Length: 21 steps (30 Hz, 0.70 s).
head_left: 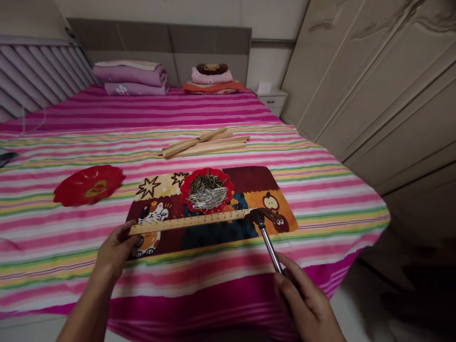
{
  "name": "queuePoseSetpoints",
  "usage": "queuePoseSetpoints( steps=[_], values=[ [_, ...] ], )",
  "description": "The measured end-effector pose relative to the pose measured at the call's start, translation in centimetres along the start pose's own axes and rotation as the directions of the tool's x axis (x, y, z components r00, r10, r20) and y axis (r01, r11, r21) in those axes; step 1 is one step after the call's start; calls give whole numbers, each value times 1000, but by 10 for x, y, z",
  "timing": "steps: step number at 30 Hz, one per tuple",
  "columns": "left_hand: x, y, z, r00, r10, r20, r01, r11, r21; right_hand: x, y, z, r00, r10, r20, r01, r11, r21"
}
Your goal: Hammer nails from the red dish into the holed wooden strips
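Note:
A long wooden strip (192, 221) studded with a row of nails lies across a patterned cartoon mat (249, 183) on the bed. My left hand (116, 247) holds the strip's left end. My right hand (302, 299) grips the metal handle of a hammer (265, 228); the dark hammer head rests at the strip's right end. Just behind the strip sits a red scalloped dish of loose nails (207, 191).
An empty red dish (89, 184) lies to the left on the pink striped bedspread (71, 123). Several spare wooden strips (204, 142) lie further back. Folded bedding (131, 76) and pillows sit by the headboard. A wardrobe (374, 85) stands at the right.

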<state>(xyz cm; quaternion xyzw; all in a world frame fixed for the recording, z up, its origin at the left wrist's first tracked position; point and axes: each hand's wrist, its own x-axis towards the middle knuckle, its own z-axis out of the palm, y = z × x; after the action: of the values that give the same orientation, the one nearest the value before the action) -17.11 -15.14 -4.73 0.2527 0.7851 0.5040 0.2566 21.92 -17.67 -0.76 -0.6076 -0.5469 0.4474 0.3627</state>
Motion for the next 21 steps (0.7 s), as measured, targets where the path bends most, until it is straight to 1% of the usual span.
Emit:
queuePoseSetpoints(
  steps=[2,3,5,6,8,11,14,16,19,21],
  values=[
    [4,4,-2,988,-135,79,138,990,-22,1,-1,-3,999,-2,-35,2,1000,8],
    [4,6,-3,981,-169,98,170,985,1,2,0,-5,999,-1,-46,1,1000,14],
    [4,9,-6,971,-189,147,182,981,65,3,3,-7,999,6,-48,-5,1000,21],
    [3,10,-8,966,-181,183,165,981,103,4,5,-8,999,11,-44,-10,1000,21],
    [1,12,-9,957,-127,262,84,982,169,6,7,-8,999,14,-45,-13,1000,12],
    [-3,14,-5,930,7,369,-98,969,228,7,6,-8,998,23,-59,-21,999,27],
    [-4,14,2,900,133,416,-259,929,264,7,5,-9,998,23,-65,-20,999,46],
    [-3,12,8,890,171,424,-304,913,271,7,6,-9,998,22,-61,-20,999,39],
    [-3,9,15,883,185,432,-320,910,264,7,7,-10,998,45,-46,-44,999,25],
    [-3,9,17,884,210,417,-335,908,253,7,8,-9,998,52,-45,-51,998,25]
  ],
)
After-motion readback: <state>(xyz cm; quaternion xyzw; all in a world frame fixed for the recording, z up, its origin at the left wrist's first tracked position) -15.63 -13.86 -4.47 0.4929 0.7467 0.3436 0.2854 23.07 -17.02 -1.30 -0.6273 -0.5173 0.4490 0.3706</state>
